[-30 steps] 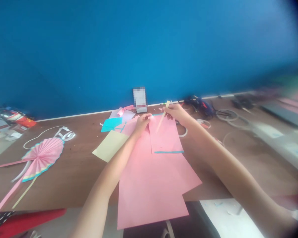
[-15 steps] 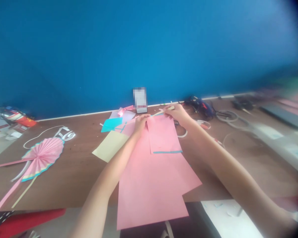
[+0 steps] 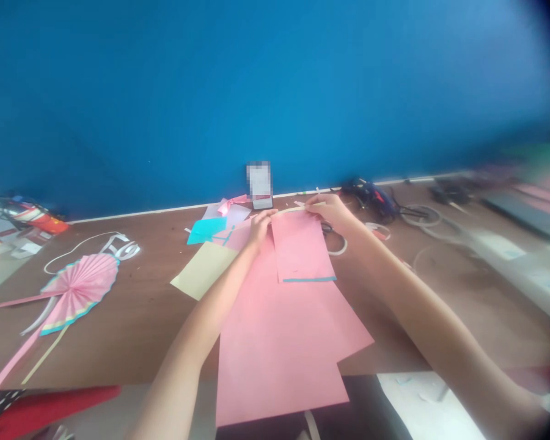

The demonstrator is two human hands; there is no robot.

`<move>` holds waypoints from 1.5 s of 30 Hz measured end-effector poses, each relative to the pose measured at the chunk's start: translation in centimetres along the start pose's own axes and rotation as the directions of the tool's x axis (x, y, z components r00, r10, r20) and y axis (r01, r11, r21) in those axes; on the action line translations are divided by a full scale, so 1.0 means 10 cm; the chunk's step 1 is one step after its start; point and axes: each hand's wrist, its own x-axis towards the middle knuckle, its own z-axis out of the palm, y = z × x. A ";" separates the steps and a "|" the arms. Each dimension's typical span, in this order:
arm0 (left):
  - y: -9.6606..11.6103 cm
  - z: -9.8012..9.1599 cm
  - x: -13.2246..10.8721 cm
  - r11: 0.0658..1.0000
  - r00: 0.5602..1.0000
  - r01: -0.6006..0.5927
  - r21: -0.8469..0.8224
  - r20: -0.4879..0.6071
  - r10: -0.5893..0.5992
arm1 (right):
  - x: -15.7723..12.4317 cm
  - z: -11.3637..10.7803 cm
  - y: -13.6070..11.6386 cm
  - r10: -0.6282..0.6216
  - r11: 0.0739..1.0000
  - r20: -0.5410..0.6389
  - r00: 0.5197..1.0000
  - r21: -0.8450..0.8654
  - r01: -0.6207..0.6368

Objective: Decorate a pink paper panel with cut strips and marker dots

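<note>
My right hand (image 3: 326, 209) pinches a thin cream paper strip (image 3: 293, 209) that runs along the top edge of a small pink paper sheet (image 3: 300, 247). My left hand (image 3: 260, 226) grips the strip's other end near that sheet's top left corner. A blue strip (image 3: 309, 279) edges the sheet's lower side. Beneath it lies a large pink paper sheet (image 3: 279, 348), and my left forearm crosses that sheet. A pale yellow paper sheet (image 3: 204, 270) and a cyan paper piece (image 3: 206, 231) lie left of my left hand.
A pink pleated paper fan (image 3: 80, 293) lies on the brown table (image 3: 132, 342) at left. A dark blue glue gun (image 3: 371, 198) with cables sits at the back right. A pink paper bow (image 3: 233, 205) and a blurred upright object (image 3: 260, 182) stand before the blue wall (image 3: 256, 91).
The cream strip has swung from pointing up and across the sheet to lying flat along its top edge. My right hand has shifted slightly right, and the small pink sheet sits slightly further left.
</note>
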 end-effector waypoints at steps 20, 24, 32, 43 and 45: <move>0.04 0.00 -0.01 0.996 0.997 -0.060 0.066 -0.045 0.063 | 0.01 -0.03 0.03 0.000 1.000 0.007 1.000 0.017 0.000; 0.09 0.03 -0.05 0.993 0.995 -0.076 0.092 -0.062 0.082 | 0.02 -0.04 0.03 0.006 1.000 0.002 1.000 0.025 -0.006; 0.02 0.01 -0.05 0.985 0.991 -0.124 0.117 -0.035 0.129 | 0.02 -0.03 0.02 0.011 0.999 0.018 1.000 0.034 -0.012; -0.03 -0.01 -0.03 0.979 0.987 -0.156 0.132 -0.013 0.159 | 0.03 -0.07 0.04 -0.001 0.997 -0.034 0.999 -0.073 -0.001; -0.03 -0.02 -0.03 0.977 0.986 -0.160 0.143 -0.016 0.164 | 0.05 -0.08 0.06 0.018 0.996 -0.054 0.998 -0.085 -0.023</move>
